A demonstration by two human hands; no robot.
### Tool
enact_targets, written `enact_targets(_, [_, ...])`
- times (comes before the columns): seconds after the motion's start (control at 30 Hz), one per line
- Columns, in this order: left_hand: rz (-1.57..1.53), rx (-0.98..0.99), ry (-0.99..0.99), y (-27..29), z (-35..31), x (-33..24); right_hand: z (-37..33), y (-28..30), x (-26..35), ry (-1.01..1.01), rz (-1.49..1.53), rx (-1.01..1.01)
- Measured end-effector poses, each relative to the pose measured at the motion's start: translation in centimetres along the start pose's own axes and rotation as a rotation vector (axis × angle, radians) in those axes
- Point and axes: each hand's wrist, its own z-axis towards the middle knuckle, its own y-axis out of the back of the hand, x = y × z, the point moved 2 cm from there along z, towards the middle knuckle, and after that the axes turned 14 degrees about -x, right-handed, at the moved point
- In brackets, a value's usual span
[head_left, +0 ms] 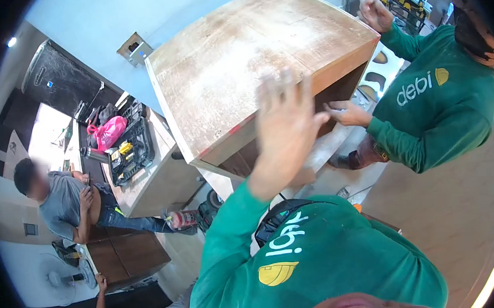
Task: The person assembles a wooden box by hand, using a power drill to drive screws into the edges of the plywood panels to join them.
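Observation:
My left hand is raised with its fingers stretched and apart, a little blurred by motion, and holds nothing. It overlaps the near edge of a wooden cabinet; whether it touches the wood I cannot tell. Pale dust coats the cabinet's broad top, and the front below it has a dark open recess. My right hand is not in view. A co-worker in a green sleeve stands at the right, one hand by the cabinet's far right corner. That person's other hand is in front of the recess, fingers bent.
Left of the cabinet, a counter holds a black tool case and a pink bag. A red cylinder stands on the floor. A person in grey sits at the left; another person's arm is below, by a fan.

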Motion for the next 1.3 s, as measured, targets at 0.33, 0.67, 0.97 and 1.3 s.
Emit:
enact_targets(0.33, [-1.161,0.710,-0.273,-12.4,1.2,-10.9,-23.7,-11.7,-17.8,-0.921,0.162,0.105])
enact_targets(0.67, [-0.774,1.499,-0.496,-41.0,-16.7,-18.9,-30.7,-13.8,-22.2,-1.003,0.315,-0.087])
enact_targets(0.97, [-0.478,1.101,0.196,-57.8,-25.0,-19.1,-31.2,-8.4,-24.8,-0.862,0.426,-0.292])
enact_targets(1.3, [-0.255,1.009,0.395,-66.2,-23.3,-17.0,-33.2,-6.3,-21.8,-0.856,0.669,-0.429])
